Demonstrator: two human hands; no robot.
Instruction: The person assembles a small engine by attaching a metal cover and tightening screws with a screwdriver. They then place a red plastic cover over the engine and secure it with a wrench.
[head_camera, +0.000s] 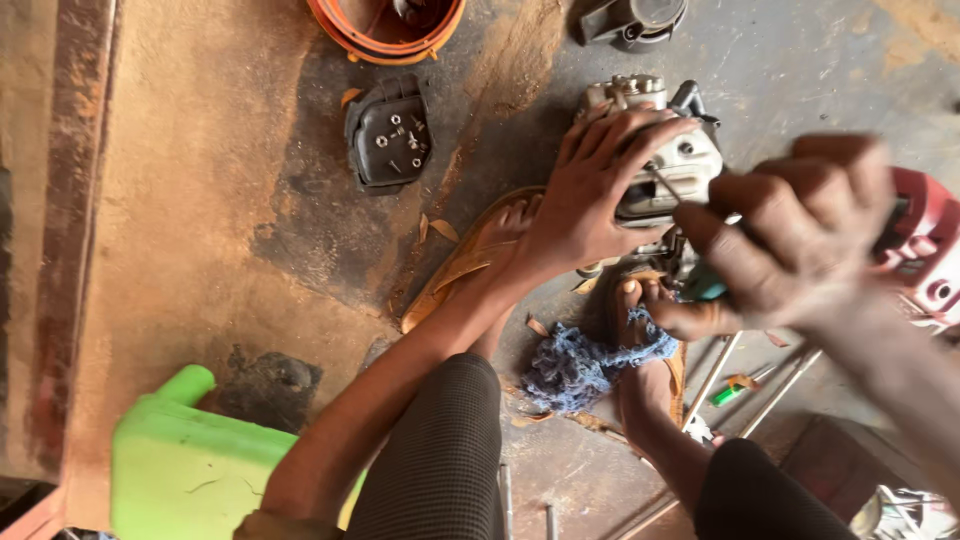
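Your hands work on the engine (660, 165).
Left hand (590, 195) grips its top; right hand (790, 240), beside it, holds a screwdriver (705, 285).

Likely repair workshop: oil-stained floor (250, 200), small engine (660, 160), loose tools (735, 385).

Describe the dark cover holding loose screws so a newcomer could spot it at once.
Start at the orange ring at the top edge of the stained floor. Just below it lies a black plastic cover, left of the left hand on the grey engine. Only it holds small screws.
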